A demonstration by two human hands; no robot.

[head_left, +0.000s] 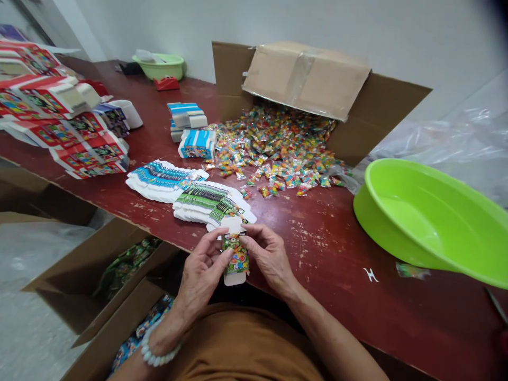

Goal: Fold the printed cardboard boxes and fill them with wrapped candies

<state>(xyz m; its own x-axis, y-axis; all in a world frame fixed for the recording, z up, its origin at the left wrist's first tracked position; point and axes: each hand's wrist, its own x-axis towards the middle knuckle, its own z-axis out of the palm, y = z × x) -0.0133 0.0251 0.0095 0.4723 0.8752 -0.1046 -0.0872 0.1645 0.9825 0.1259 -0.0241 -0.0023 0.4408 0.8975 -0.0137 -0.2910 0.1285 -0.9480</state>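
Observation:
Between both hands, near the table's front edge, is a small green printed candy box [235, 256] with white flaps sticking out at its top and bottom. My left hand [204, 264] grips its left side, thumb on the printed face. On the opposite side, my right hand [270, 256] pinches the upper right edge with thumb and fingers. Just beyond lies a fanned stack of flat green cartons [208, 198], and to its left a fan of flat blue cartons [159, 177]. A heap of small wrapped colourful candies [278, 143] spreads behind them.
A tipped cardboard box [305, 79] stands behind the candies. At right sits a large green basin [420, 211]. Blue filled packs [197, 144] and stacked red packs [91, 153] lie left. Below the table edge are open cartons [107, 286]. A small green tub [162, 67] stands far back.

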